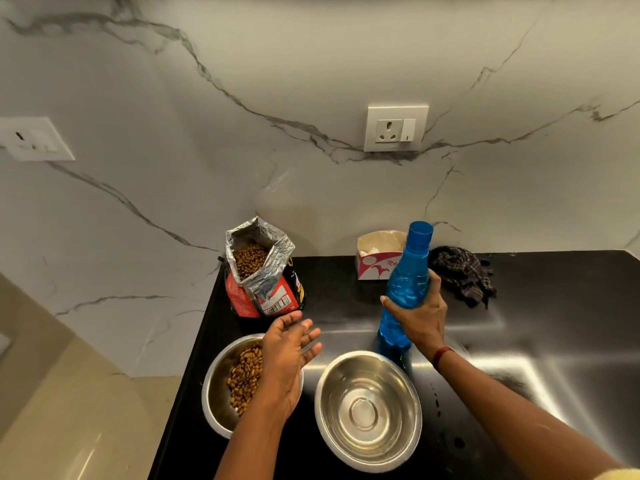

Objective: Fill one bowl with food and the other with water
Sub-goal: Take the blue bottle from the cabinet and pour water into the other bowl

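Note:
Two steel bowls stand side by side on the black counter (pixel 346 271). The left bowl (pixel 216 386) holds brown kibble; the right bowl (pixel 369 410) holds clear water or is bare, I cannot tell which. My left hand (pixel 287 362) hovers open over the left bowl, fingers spread, holding nothing. My right hand (pixel 420 318) grips the middle of an upright blue plastic bottle (pixel 410 271) with its cap on, just behind the right bowl. An open red food bag (pixel 259 271) full of kibble stands behind the left bowl.
A small open cardboard box (pixel 375 259) and a crumpled dark checked cloth (pixel 464 275) lie at the back by the marble wall. A steel sink drainboard (pixel 536 341) spreads to the right. The counter's left edge drops to the floor. A wall socket (pixel 396 128) sits above.

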